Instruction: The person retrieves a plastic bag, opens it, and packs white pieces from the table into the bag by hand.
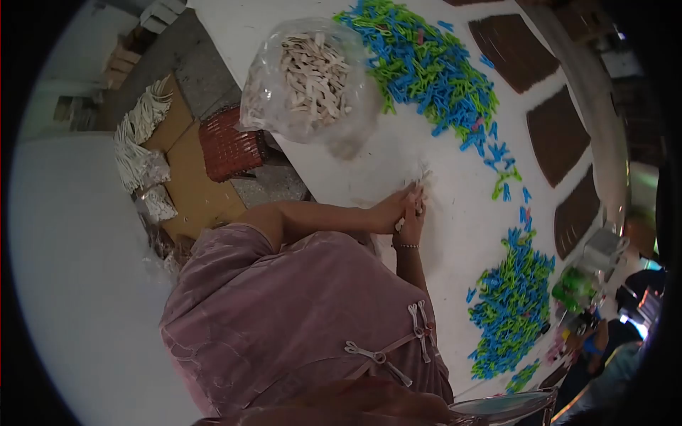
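Observation:
My left hand (392, 213) and my right hand (413, 221) are pressed together over the white table (447, 188). Small pale strips (418, 199) show between and beyond the fingers, like those in the open clear plastic bag (259, 96) up and to the left. The bag holds a heap of pale strips (316, 78). Both hands have their fingers closed around the small strips, and the fingertips are partly blurred. Right of the hands, a few blue and green clips (506, 177) lie loose.
A large pile of blue and green clips (426, 71) spreads across the upper table, another pile (511, 305) lower right. Brown panels (558, 135) line the far edge. A red woven chair (229, 144) stands at the left, near white bundles (142, 124). A person (604, 383) is partly visible lower right.

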Motion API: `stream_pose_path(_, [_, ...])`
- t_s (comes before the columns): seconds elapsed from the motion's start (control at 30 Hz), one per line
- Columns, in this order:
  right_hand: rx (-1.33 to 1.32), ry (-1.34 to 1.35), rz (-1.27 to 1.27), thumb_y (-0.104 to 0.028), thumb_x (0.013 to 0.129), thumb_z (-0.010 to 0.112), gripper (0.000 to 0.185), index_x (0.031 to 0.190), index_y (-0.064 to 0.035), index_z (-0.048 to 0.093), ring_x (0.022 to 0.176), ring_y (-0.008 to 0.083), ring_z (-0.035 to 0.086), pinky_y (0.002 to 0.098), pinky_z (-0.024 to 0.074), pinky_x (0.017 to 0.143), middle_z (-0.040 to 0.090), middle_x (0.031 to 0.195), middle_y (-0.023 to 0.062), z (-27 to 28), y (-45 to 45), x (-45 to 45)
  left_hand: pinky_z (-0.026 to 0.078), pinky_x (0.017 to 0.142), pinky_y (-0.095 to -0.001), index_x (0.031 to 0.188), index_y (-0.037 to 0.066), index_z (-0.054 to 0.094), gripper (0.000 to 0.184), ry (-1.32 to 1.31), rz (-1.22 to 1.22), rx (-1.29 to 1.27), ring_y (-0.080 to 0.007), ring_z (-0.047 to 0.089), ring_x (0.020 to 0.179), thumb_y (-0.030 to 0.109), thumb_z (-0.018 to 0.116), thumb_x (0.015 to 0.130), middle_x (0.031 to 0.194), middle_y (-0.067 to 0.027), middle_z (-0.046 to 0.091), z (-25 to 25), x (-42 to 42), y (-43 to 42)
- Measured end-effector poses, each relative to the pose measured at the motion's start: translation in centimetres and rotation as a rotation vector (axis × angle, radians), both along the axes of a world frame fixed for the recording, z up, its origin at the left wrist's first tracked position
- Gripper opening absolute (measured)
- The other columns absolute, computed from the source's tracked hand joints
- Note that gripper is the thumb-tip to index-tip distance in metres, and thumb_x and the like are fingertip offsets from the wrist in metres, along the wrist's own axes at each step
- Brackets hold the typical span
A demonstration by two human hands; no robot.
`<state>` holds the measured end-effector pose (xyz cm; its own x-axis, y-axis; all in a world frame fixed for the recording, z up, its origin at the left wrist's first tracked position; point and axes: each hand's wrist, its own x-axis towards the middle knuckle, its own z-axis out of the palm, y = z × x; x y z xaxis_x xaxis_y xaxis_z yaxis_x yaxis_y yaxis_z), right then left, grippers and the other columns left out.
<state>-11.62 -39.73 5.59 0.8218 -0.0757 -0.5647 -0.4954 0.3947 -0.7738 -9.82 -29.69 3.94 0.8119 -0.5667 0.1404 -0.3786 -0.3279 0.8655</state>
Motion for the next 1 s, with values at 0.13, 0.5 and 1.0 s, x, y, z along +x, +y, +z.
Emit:
stream_pose_path(0.13, [-0.204,-0.139,0.284,-0.023,0.088,0.058,0.044,0.124,-0.0041,0.042,0.097,0.0175,0.056,0.0306,0.0500,0.074,0.055,0.113,0.0076,-4.5,-3.8,1.3,0.037,0.096,-0.0362,0.143,0.004,0.001,0.097,0.681,-0.018,-0.249,-0.0258,0.041,0.118,0.007,0.068,0.073,0.133,-0.0188,0.034,4.8,1.6,1.7])
stream_pose_path(0.5, [0.420,0.064,0.572,-0.023,0.094,0.043,0.040,0.132,-0.0124,0.039,0.101,0.0176,0.058,0.0321,0.0519,0.077,0.051,0.125,0.0061,4.4,6.6,13.4,0.031,0.101,-0.0303,0.126,0.002,0.039,0.038,0.701,0.899,-1.199,-0.0172,0.041,0.116,0.017,0.043,0.092,0.123,-0.0092,0.043,2.7,-0.8,9.5])
stream_pose_path(1.0, [-1.413,-0.286,0.866,-0.029,0.081,0.060,0.028,0.092,-0.0038,0.060,0.089,0.0345,0.059,0.0424,0.0473,0.079,0.062,0.095,0.0159,-4.4,-1.8,15.7,0.020,0.105,-0.0524,0.130,-0.001,0.035,0.076,-0.097,0.490,0.480,-0.0414,0.025,0.128,0.039,0.064,0.072,0.136,-0.0225,0.030,-2.6,-1.9,10.6])
